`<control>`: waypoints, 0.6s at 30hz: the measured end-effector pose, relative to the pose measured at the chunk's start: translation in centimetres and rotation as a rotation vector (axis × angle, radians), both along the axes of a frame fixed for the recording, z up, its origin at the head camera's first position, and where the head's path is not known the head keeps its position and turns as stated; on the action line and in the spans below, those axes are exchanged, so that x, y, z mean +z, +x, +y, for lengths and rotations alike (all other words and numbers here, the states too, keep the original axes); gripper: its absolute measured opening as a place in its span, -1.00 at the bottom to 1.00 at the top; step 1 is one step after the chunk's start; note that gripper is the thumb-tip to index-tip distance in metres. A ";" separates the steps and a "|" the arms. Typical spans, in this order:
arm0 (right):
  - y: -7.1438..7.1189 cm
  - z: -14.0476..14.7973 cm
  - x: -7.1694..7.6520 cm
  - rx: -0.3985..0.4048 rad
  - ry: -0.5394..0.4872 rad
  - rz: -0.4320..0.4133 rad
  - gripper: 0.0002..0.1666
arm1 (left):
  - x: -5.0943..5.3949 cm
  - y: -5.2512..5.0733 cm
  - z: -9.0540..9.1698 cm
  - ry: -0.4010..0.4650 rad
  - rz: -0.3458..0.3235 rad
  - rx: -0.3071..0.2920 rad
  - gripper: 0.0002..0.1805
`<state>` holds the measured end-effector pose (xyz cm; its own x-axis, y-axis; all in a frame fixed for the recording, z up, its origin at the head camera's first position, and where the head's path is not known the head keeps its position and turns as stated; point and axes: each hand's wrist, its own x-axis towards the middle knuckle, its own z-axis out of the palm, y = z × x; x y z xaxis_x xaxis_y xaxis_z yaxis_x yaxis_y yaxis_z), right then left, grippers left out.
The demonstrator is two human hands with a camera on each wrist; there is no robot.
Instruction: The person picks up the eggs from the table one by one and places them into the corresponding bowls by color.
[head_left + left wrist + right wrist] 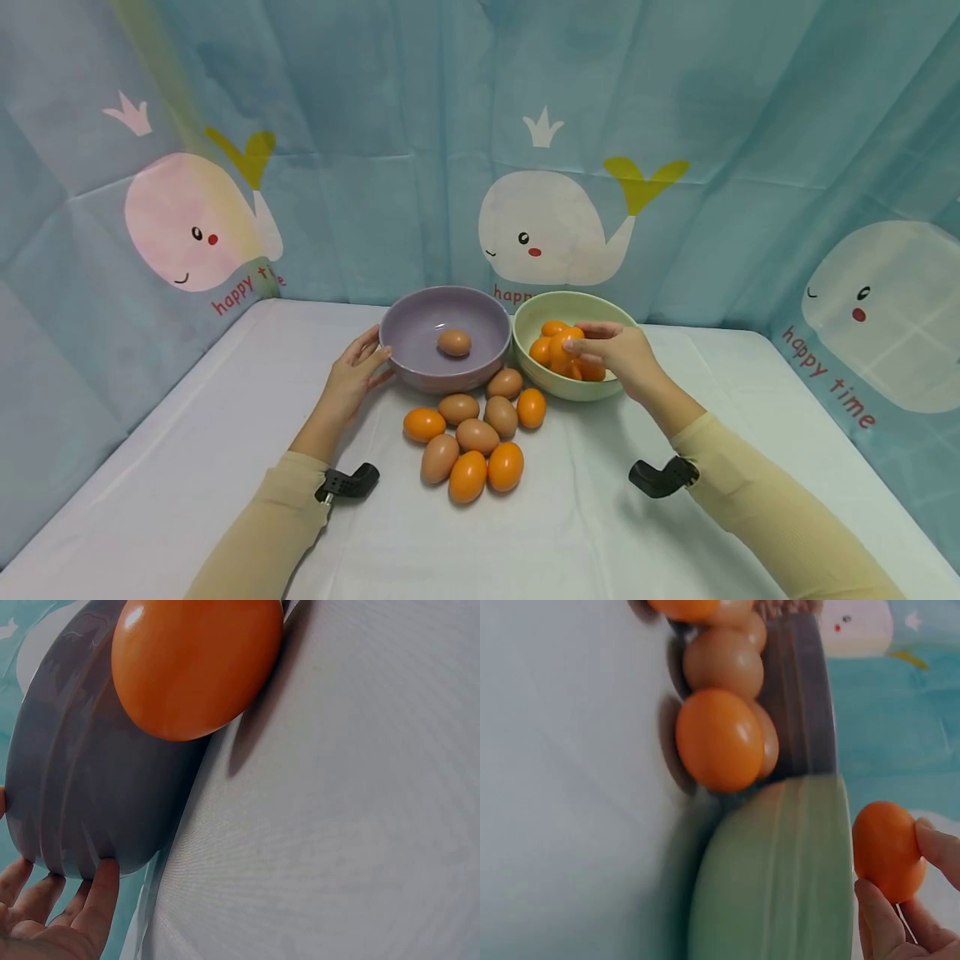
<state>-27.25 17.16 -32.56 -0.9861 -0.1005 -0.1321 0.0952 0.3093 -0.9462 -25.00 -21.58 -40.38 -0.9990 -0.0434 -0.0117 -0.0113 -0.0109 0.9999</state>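
Note:
My right hand [622, 357] pinches an orange egg [889, 851] between thumb and fingers, over the pale green bowl [562, 387]. Several more orange eggs [541, 351] lie inside that bowl, partly hidden by the hand. On the other side, my left hand [347, 379] touches the left side of the purple bowl [411, 317]. In the left wrist view its straight fingers [105, 900] rest against the bowl's outer wall. A single brown egg [454, 342] lies in the purple bowl.
In front of the bowls several brown eggs [477, 437] and orange eggs [468, 477] lie grouped on the white tablecloth [585, 533]. The two bowls stand side by side. Behind the table hangs a blue curtain [450, 108] with printed whales.

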 end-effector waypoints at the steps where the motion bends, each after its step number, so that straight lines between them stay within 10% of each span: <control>1: -0.2 0.0 0.0 -0.010 0.006 -0.005 -0.30 | 0.0 0.0 0.0 0.001 0.001 0.001 -0.25; 18: -4.1 0.8 -1.2 -0.137 0.011 -0.056 -0.35 | 0.2 0.1 0.0 -0.004 -0.010 0.009 -0.27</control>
